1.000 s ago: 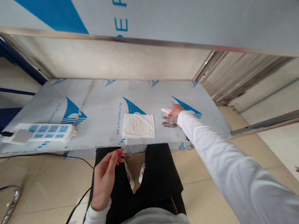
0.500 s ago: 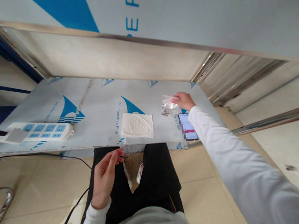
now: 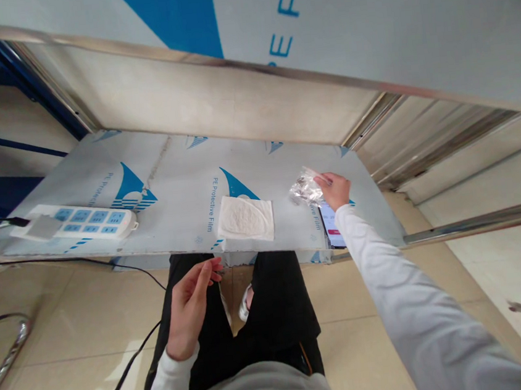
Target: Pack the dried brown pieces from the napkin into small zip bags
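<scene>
My right hand [image 3: 336, 191] pinches the right end of a crinkled clear plastic bag [image 3: 305, 188] over the right part of the table. Something small and dark shows faintly at the bag's left side; its kind is not clear. Just below this hand lies a phone [image 3: 331, 220] with its screen lit, partly covered by my wrist and sleeve. My left hand [image 3: 189, 311] hovers over my lap before the table edge, thumb against loosely curled fingers, with nothing visible in them. Left of the bag, a white square cloth-like pad [image 3: 245, 218] with a rounded raised outline rests flat on the table.
A white power strip [image 3: 98, 222] with blue sockets and a plugged-in adapter sits on the left of the film-covered table [image 3: 185, 190]. Black cables [image 3: 132, 351] hang down on the left. An upper shelf [image 3: 365, 35] overhangs the back, and metal posts stand at both sides.
The bag in my right hand has crumpled and shifted slightly, and my wrist now covers more of the phone. My left hand keeps its pose. The whole view has moved a little.
</scene>
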A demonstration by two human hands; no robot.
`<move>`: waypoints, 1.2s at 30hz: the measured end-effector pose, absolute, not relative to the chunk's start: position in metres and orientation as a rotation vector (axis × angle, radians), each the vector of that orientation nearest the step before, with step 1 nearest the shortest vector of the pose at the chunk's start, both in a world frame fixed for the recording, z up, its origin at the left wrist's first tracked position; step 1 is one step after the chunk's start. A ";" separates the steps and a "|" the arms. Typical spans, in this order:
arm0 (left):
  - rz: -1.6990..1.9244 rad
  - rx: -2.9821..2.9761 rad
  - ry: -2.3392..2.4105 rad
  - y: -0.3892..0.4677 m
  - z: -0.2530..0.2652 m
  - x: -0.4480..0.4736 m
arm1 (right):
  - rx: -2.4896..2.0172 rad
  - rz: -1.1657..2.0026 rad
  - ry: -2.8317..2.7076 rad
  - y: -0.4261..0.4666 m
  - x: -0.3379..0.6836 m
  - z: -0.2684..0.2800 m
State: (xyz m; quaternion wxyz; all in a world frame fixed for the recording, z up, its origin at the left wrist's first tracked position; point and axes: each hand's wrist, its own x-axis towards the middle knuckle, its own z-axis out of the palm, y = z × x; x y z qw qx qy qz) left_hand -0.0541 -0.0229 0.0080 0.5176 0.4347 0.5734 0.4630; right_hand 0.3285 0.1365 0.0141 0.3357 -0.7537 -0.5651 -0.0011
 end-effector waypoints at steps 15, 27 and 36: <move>1.154 1.016 1.383 -0.025 0.006 -0.065 | -1.856 -0.071 -1.479 0.168 0.271 0.059; 1.244 0.936 1.435 -0.033 0.005 -0.089 | -1.641 0.366 -1.531 0.195 0.215 0.054; 1.258 0.932 1.448 -0.029 -0.003 -0.087 | -1.899 -0.251 -1.675 0.127 0.282 0.023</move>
